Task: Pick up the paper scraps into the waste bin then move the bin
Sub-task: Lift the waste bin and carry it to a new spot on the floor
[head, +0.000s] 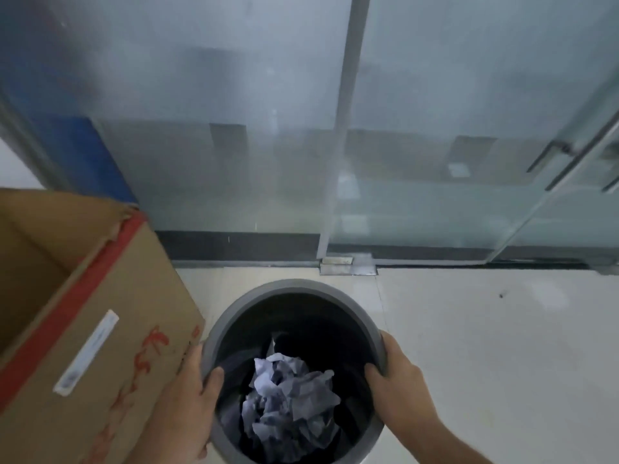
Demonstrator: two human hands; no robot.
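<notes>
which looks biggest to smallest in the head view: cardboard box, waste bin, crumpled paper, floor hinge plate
1. cardboard box, cut off by the frame
2. waste bin
3. crumpled paper
4. floor hinge plate

The plate lies farther away, so its true size is unsure.

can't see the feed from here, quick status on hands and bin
Left hand and right hand clamped on round grey plastic waste bin rim. Crumpled white paper scraps inside. Brown cardboard box tight on left.
</notes>
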